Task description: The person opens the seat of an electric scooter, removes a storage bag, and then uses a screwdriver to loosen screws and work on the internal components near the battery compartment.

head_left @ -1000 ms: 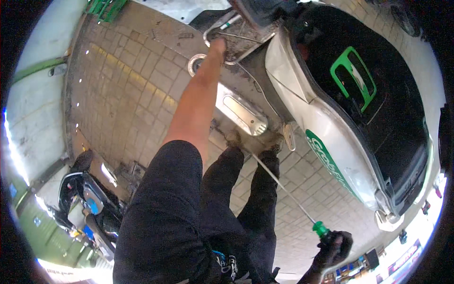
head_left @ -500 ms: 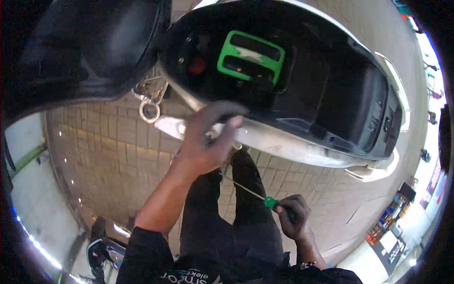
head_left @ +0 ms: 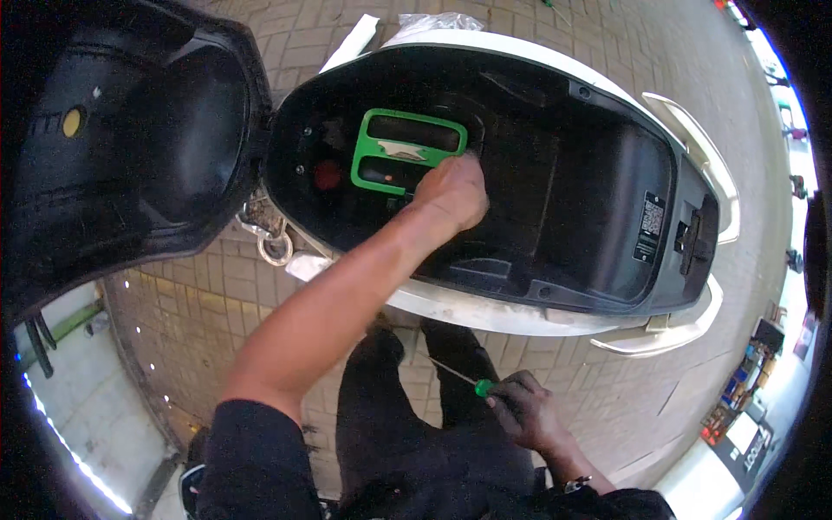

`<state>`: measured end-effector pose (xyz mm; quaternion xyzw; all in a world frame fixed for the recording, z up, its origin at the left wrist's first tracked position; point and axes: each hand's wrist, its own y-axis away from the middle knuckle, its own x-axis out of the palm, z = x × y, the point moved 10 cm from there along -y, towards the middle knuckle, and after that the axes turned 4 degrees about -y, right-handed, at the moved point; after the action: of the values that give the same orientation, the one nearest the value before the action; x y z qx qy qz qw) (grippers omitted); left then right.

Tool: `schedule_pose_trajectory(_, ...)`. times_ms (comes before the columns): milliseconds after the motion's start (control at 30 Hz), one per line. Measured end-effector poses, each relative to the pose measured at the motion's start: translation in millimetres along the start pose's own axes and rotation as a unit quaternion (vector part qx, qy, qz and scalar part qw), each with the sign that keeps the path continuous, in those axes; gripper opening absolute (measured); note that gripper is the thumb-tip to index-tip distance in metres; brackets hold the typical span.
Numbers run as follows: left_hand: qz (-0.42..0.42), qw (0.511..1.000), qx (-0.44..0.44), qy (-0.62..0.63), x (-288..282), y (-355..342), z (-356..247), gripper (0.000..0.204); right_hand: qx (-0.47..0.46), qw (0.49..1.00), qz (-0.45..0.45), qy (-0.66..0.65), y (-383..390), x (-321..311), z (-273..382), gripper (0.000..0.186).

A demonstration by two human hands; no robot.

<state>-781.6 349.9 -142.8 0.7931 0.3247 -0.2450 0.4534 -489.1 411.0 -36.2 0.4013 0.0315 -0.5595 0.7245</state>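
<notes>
My left hand (head_left: 455, 189) reaches into the black under-seat compartment (head_left: 598, 182) of a white scooter. It lies over the lower right corner of a green two-slot frame (head_left: 368, 143) set in the compartment's floor. Its fingers look curled downward, and the hand itself hides whatever they grip. Lower down, in front of my legs, my right hand (head_left: 527, 412) is closed around a screwdriver (head_left: 482, 387) with a green handle. The screwdriver's thin metal shaft points up and to the left, away from the compartment.
The raised black seat (head_left: 191, 130) stands at the left, hinged to the compartment's end. Pale grab rails (head_left: 719, 191) flank the scooter's right end. Clear plastic wrap (head_left: 438, 23) lies beyond the far side. Brick paving (head_left: 572, 373) surrounds the scooter, and a cluttered bench (head_left: 737, 433) is at the lower right.
My left hand has moved from above the scooter's near side into the compartment, onto the green frame's corner. The right hand still holds the screwdriver, slightly further left. The view has shifted.
</notes>
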Motion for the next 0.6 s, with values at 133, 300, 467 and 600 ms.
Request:
schedule_pose_trajectory(133,0.075,0.995,0.035,-0.051,27.3,-7.1,-1.2,0.025,-0.013,0.997,0.069,0.019,-25.9,27.2,10.5,0.021)
schedule_pose_trajectory(300,-0.048,0.989,0.069,0.121,2.4,25.5,-35.3,0.024,-0.016,0.998,0.063,0.024,-35.4,60.8,21.5,0.022)
schedule_pose_trajectory(467,-0.148,0.945,0.123,0.265,-51.6,64.9,0.6,0.035,-0.016,0.997,0.067,0.031,-40.0,98.1,51.1,0.017)
schedule_pose_trajectory(600,-0.082,0.803,0.099,0.582,-70.0,154.2,107.3,0.059,-0.003,1.000,0.020,0.020,-35.7,105.9,41.1,0.018)
